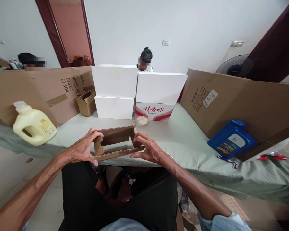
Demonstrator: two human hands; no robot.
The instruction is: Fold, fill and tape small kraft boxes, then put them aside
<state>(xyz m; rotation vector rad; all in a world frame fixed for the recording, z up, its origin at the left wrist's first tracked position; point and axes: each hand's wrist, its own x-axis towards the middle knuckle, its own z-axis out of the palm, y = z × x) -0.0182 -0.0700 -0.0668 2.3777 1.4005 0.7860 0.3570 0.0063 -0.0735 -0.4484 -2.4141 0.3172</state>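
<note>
Left hand (85,148): partly open, fingers over the left end and thumb low at the near-left corner, has hold of an open cardboard box (120,153). Right hand (149,150): half curled, fingers bent over the right end, thumb stretched along the near side, on the same box. Key relation: box sits directly between the two hands, long axis running hand to hand, right end angled slightly farther from the body. Neither hand is nearer; each is on one short end. Opening faces up and toward the wearer; a pale patch shows inside, can't tell if the bottom is open. Box is at the near edge of the table (183,141), just above the lap; can't tell if it touches the cloth.

Just beyond the box, ahead of the right hand: a clear crumpled plastic wad (142,120). Behind that, stacked white boxes (127,86) limit forward room. Small brown carton (86,107) ahead of the left hand, beside the stack. Yellow jug (38,128) left of the left hand, with a large carton (69,106) behind it. Widest stretch of cloth: right of the right hand, up to the blue bottle (232,138), well apart, leaning by another large carton (199,96).
</note>
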